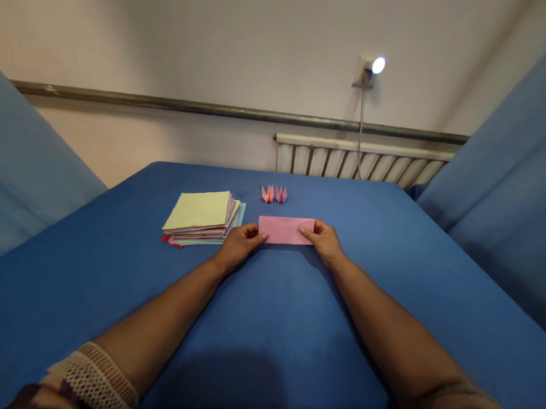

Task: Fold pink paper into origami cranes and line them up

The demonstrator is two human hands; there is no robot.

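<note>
A pink sheet of origami paper (283, 230), in the shape of a long rectangle and seemingly folded in half, is held between my two hands over the blue table. My left hand (241, 243) pinches its left end, thumb on the near face. At the right end, my right hand (325, 240) grips it the same way, the thumb lying further in on the paper. The fingers behind the paper are hidden. Just beyond it stand two small folded paper cranes, one orange-pink (267, 194) and one darker pink (281, 194).
A stack of coloured square paper (198, 211), pale yellow on top, lies left of my left hand. The blue-covered table (265, 327) reaches a wall with a metal rail (191, 106), a radiator (331, 159) and a lit plug-in lamp (378, 65). Blue curtains (512, 145) hang at both sides.
</note>
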